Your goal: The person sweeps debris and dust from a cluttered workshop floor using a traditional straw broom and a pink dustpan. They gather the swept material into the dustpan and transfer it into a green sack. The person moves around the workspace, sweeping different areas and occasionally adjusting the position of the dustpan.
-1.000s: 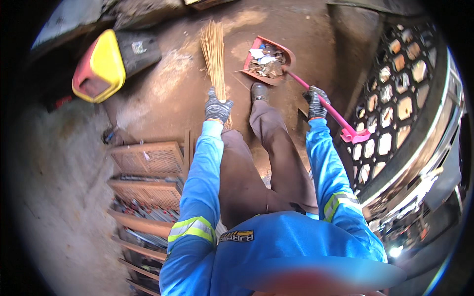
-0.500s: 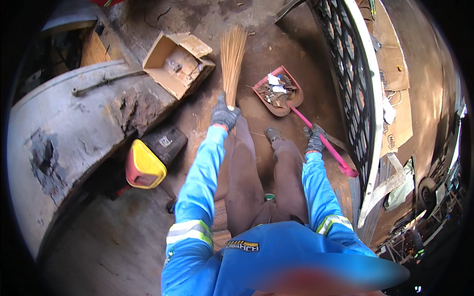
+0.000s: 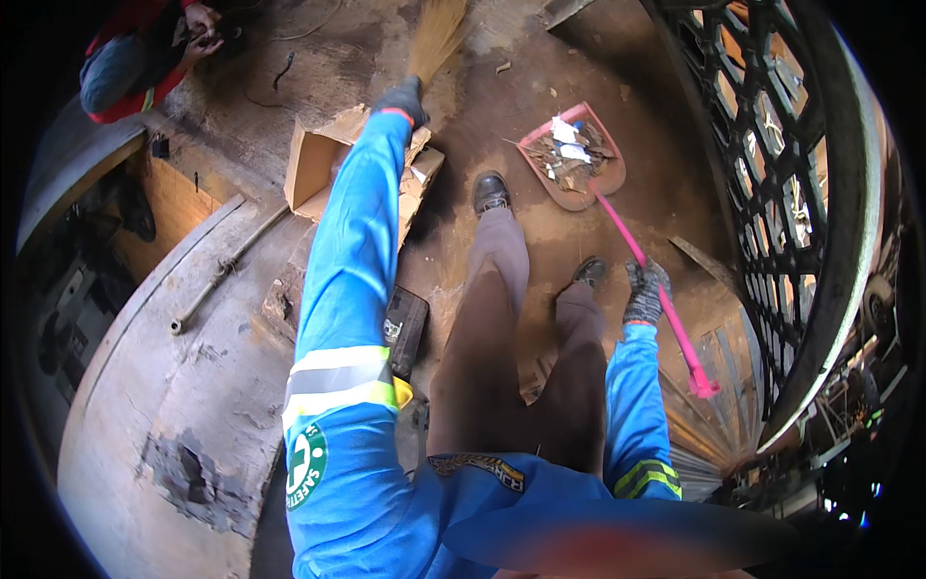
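My left hand [image 3: 401, 102], in a grey glove, is closed round the base of a stick broom [image 3: 439, 39]. That arm reaches far forward, and the broom's bristles run up to the top edge of the view. In my gloved right hand [image 3: 645, 289] is the long pink handle of a dustpan [image 3: 605, 188], gripped partway along. The pan rests on or just above the brown floor ahead of my feet; I cannot tell which. It holds dry leaves, brown scraps and crumpled white paper [image 3: 569, 140].
A torn cardboard box [image 3: 311, 169] stands partly behind my left sleeve. Left of it lies a worn grey metal panel [image 3: 183, 386] with a rod on it. Black metal lattice [image 3: 772, 145] rises at the right. Another person [image 3: 130, 72] in red works at the far left.
My left hand has swung the broom forward and slightly left, and my arm now covers part of the box. I have stepped ahead with the dustpan, and the other person has come into view.
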Tool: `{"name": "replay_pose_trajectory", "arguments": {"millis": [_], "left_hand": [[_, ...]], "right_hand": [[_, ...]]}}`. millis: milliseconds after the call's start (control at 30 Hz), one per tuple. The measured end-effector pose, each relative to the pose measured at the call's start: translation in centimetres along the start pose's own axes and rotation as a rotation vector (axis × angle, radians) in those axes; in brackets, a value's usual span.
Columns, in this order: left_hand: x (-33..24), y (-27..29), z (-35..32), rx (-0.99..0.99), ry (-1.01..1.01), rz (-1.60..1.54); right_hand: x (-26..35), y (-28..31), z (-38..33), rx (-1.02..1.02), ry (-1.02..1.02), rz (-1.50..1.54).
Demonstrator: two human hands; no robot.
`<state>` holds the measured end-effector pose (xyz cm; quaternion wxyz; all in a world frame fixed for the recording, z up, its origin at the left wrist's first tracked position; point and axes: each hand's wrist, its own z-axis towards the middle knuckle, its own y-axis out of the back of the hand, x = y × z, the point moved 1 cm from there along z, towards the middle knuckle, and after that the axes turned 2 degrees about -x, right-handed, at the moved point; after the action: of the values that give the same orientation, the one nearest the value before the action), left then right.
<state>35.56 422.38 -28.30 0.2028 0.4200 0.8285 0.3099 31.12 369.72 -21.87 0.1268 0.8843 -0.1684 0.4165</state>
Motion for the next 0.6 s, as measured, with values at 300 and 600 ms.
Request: {"name": "replay_pose_trajectory", "arguments": {"millis": [300,600], "left_hand": [[-1.2,-6.6,-20.6,0.36,-0.267,-0.473],[-1.9,-6.8,-23.6,0.088,-0.042,-0.621]], "right_hand": [[-2.8,-4.7,-0.4,-0.093,0.0,-0.026],[-3.3,-2.6,0.5,-0.07,-0.059,0.007]]}}
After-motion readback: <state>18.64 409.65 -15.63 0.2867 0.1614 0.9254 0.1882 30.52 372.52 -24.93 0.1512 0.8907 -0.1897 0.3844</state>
